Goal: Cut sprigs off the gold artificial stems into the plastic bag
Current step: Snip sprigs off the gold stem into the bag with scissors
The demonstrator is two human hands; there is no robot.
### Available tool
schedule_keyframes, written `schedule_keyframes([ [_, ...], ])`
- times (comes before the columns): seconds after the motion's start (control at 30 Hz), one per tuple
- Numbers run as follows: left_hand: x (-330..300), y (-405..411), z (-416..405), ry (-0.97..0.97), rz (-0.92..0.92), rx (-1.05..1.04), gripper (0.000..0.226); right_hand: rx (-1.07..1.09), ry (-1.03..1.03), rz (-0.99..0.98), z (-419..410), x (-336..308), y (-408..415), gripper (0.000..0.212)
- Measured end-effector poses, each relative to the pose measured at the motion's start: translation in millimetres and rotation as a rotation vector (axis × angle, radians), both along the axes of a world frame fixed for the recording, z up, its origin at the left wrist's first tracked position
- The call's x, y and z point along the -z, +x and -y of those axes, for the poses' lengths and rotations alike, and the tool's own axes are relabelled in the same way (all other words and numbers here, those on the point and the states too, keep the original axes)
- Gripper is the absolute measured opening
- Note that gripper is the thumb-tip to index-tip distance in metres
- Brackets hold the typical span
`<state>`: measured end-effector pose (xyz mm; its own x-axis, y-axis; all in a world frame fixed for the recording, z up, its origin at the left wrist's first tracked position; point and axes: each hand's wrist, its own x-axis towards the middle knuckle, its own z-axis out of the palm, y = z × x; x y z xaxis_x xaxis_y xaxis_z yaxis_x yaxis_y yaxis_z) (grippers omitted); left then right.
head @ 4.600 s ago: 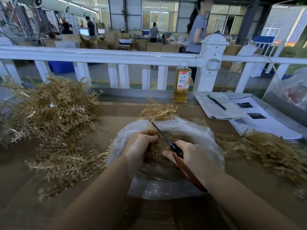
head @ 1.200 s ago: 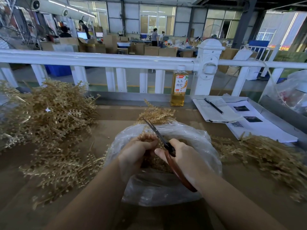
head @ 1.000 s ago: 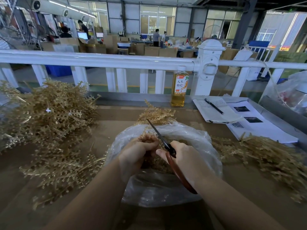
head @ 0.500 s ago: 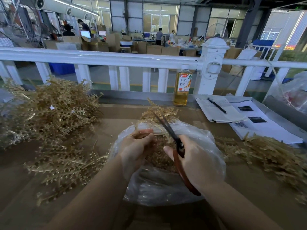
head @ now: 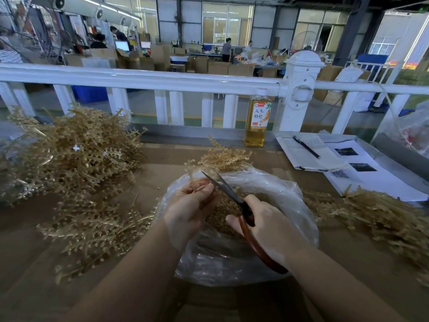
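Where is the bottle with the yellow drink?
In the head view, the bottle stands upright at the far edge of the table, right of centre, against the white railing, beside its thick post and left of the papers.

The right hand (head: 267, 226) hides most of the scissors' (head: 234, 196) red handle. The gold pile (head: 380, 217) at right is blurred and cut by the frame's edge

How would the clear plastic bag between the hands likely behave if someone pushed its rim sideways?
The plastic bag looks thin and crinkled, so its rim would probably fold rather than slide. The cut sprigs inside likely weigh little, so it might still shift easily.
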<state>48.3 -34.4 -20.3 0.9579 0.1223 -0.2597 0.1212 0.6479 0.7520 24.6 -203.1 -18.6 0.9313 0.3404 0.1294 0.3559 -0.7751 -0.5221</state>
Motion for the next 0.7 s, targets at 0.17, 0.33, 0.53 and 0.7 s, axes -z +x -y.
schedule_keyframes([
  [0.17, -4.6, 0.9, 4.7, -0.117, -0.078, -0.001, 0.014, -0.021, -0.004, -0.014, 1.5, -0.6, 0.0, 0.034],
  [0.33, -6.7, -0.1, 9.1, -0.138, -0.107, -0.03, 0.022, -0.018, -0.019, 0.021, -0.2, -0.5, -2.9, 0.033],
  [0.53, -7.3, -1.7, 11.7, -0.174, -0.123, -0.031, 0.021, -0.006, -0.05, 0.068, -3.0, -0.9, -4.8, 0.037],
  [0.7, -5.0, -1.1, 12.1, -0.186, -0.117, -0.012, 0.016, -0.024, -0.016, 0.044, -3.5, -1.4, -2.5, 0.038],
])
